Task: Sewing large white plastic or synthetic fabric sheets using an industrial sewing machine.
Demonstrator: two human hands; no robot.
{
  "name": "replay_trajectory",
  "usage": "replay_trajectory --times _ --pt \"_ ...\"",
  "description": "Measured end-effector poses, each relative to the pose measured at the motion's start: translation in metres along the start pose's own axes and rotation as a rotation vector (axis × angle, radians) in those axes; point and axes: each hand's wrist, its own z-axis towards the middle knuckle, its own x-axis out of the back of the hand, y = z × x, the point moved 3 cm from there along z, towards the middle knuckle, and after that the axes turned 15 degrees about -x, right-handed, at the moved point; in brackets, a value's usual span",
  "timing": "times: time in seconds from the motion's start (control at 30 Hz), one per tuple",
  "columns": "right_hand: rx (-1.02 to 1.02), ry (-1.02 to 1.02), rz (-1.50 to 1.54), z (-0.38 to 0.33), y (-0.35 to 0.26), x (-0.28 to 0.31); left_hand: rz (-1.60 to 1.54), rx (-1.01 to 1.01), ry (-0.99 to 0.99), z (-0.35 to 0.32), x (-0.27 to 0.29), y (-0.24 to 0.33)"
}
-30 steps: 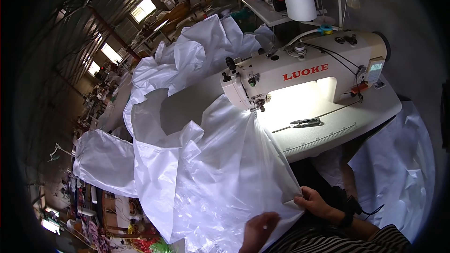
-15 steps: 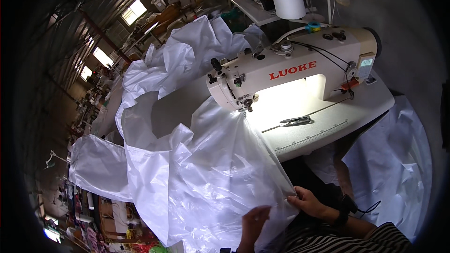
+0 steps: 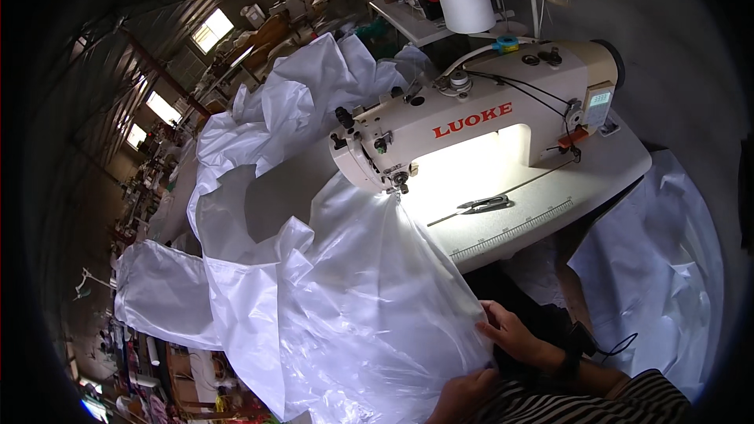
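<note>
Your right hand (image 3: 510,336) pinches the edge of the glossy white sheeting (image 3: 369,290). At its 7 o'clock, your left hand (image 3: 465,394) curls against the lower edge; you can't tell whether it grips. The sheeting spreads toward 9 o'clock and runs up to the needle area of the sewing machine (image 3: 550,82) at 11. Thread snips (image 3: 487,203) lie on the worktop (image 3: 581,184) at 12, with a white thread cone (image 3: 466,8) beyond.

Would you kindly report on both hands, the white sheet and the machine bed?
Right hand pinching white sheet by its edge. Left hand against it, grip unclear. Sheet runs up to sewing head. Snips on machine bed, off the sheet.
</note>
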Motion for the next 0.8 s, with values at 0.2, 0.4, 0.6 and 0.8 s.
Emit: replay_trajectory --times 0.2,0.4,0.6,0.8 --pt "0.105 0.068 -0.291 0.001 -0.024 -0.002 -0.290 -0.003 -0.248 -0.009 0.010 0.010" --pt "0.128 0.087 -0.162 0.000 -0.020 -0.001 0.287 0.333 0.373 -0.033 0.078 -0.066" --pt "0.011 0.005 -0.052 0.001 -0.004 0.001 0.574 0.595 0.312 -0.072 0.098 -0.128" --pt "-0.046 -0.084 0.306 0.005 0.018 -0.003 0.203 0.592 0.200 -0.089 0.018 -0.136"
